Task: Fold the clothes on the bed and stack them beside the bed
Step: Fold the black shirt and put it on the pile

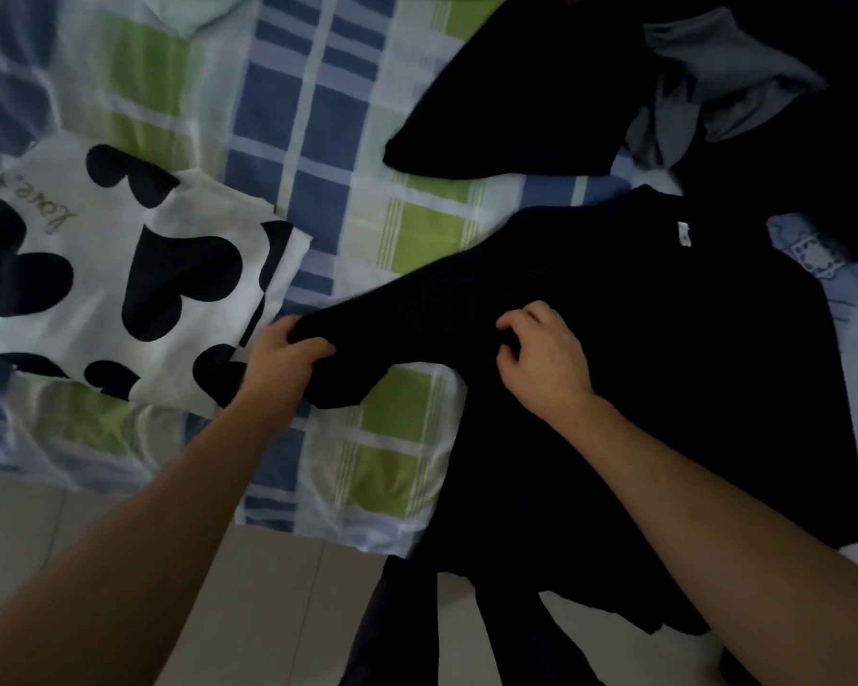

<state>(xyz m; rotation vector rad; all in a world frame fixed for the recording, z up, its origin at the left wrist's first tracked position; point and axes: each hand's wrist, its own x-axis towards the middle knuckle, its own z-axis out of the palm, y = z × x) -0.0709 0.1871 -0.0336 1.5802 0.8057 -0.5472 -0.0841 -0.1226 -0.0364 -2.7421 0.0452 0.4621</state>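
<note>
A black T-shirt (664, 349) lies spread on the checked bed sheet (288, 141), its hem hanging over the bed's front edge. A small white label shows near its collar. My left hand (283, 354) grips the end of the shirt's left sleeve, which stretches out to the left. Near the sleeve's shoulder, my right hand (541, 358) pinches the black fabric with curled fingers. A folded white garment with black hearts (120, 279) lies on the bed to the left.
Another black garment (521, 91) and a grey one (714, 86) lie in a loose heap at the back right. A pale green cloth (194, 7) shows at the top edge. Tiled floor (268, 611) runs along the bed's front edge.
</note>
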